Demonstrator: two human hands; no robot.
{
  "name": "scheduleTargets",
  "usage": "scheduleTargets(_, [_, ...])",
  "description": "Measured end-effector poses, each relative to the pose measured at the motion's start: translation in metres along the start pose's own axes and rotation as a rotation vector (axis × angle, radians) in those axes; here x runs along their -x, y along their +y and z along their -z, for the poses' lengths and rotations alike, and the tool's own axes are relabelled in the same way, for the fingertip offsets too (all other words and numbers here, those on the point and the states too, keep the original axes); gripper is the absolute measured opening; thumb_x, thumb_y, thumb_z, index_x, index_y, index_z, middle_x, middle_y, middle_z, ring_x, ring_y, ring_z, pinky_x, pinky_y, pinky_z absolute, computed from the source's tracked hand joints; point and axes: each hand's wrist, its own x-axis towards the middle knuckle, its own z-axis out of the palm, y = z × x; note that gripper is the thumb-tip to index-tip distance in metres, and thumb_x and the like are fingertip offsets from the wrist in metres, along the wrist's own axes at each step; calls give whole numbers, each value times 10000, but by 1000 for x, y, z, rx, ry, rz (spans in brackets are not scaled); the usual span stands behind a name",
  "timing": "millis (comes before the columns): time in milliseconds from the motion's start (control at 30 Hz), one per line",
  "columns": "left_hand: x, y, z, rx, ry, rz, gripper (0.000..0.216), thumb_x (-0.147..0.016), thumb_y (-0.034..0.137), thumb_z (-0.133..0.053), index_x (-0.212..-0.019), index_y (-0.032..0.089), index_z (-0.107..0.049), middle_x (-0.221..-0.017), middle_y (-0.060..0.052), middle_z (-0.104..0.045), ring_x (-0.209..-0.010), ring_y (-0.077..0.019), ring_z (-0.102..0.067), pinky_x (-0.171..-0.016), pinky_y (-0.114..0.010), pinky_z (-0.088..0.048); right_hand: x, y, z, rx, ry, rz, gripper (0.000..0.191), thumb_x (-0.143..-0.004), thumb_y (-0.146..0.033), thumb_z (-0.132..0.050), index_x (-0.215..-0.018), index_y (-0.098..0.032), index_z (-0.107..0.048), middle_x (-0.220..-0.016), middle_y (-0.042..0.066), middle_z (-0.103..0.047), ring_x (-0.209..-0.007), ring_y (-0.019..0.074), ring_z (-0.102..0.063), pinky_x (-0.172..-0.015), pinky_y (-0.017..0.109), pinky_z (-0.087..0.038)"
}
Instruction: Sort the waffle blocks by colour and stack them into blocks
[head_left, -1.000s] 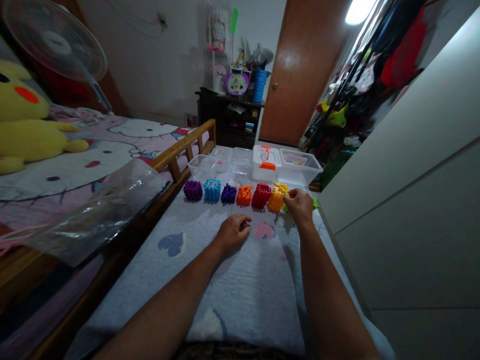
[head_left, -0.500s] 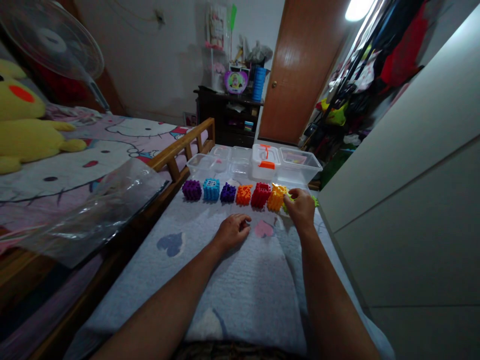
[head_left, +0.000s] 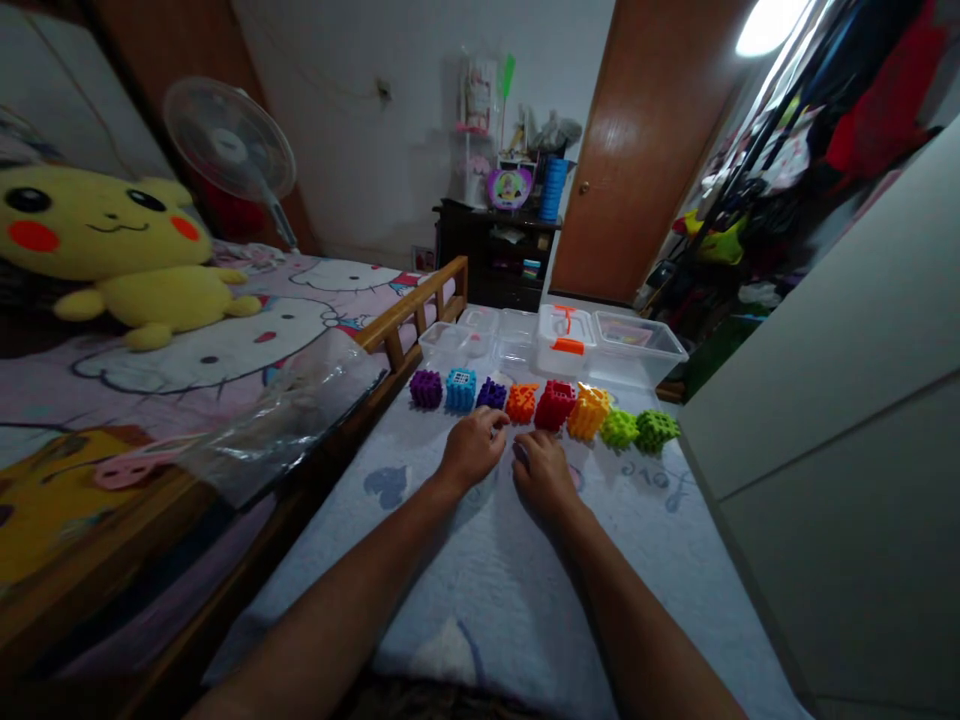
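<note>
Several clusters of small interlocking plastic building pieces stand in a row, sorted by colour: purple (head_left: 426,390), light blue (head_left: 460,390), dark violet (head_left: 492,393), orange (head_left: 521,403), red (head_left: 556,405), yellow (head_left: 589,412), lime (head_left: 619,428) and darker green (head_left: 658,431). My left hand (head_left: 474,447) hovers or rests just in front of the dark violet cluster, its fingers loosely bent and slightly apart, holding nothing. Beside it, my right hand (head_left: 541,468) is below the red cluster, fingers bent downward and apart, with nothing visible in them.
Behind the row stand clear plastic boxes (head_left: 641,350) and a lidded box with orange latches (head_left: 566,340). A light blue cloth (head_left: 487,590) covers the table. At left are a wooden bed rail (head_left: 405,320), a clear plastic bag (head_left: 300,410) and a yellow plush toy (head_left: 165,290). A white cabinet (head_left: 840,400) borders the right.
My right hand has left the yellow and lime clusters and moved left, close to my left hand. Both green clusters now show fully. The view has swung left.
</note>
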Motion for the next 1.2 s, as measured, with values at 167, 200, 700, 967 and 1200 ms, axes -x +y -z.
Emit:
scheduleTargets(167, [-51,-31,59,-272,87,-28,257,-819,90,-535,-995,166,-705,-1041,-83,-708,-1028,-233,-645,-989,-373,-497,5,4,-8,13,14,11,203,-843,-152,-576,-1004,-169,-700,-1115,134,-659,-1070,282,-547,-977,406,-419])
scheduleTargets(200, [-63,-38,67,-317,87,-27,283,-817,79,-526,-1021,156,-706,-1085,-94,-707,-1072,-240,-634,-1021,-378,-479,5,4,-8,9,17,13,219,-847,-159,-577,-1029,-169,-698,-1144,137,-660,-1091,288,-547,-990,417,-416])
scheduleTargets(700, [-140,-91,77,-685,-237,205,378,-857,120,-512,-1133,240,-739,-1214,-79,-709,-1129,-266,-641,-922,-333,-497,-3,-1,-13,-37,-52,74,295,-876,-223,-596,-1158,-192,-677,-1338,128,-631,-1229,282,-561,-1062,441,-402])
scheduleTargets(967, [-146,-82,78,-748,-302,217,324,-919,196,-471,-1074,127,-747,-1200,-165,-707,-1167,-321,-626,-960,-378,-477,-3,1,-12,-77,-56,67,313,-880,-243,-585,-1179,-206,-671,-1332,128,-631,-1237,280,-554,-1073,456,-390])
scheduleTargets(1200, [-134,-57,116,-797,-232,100,311,-943,201,-458,-1067,147,-739,-1126,-155,-708,-1134,-305,-626,-966,-407,-460,-4,4,-13,-91,-59,65,315,-880,-241,-582,-1178,-193,-672,-1325,130,-634,-1232,277,-552,-1072,455,-385])
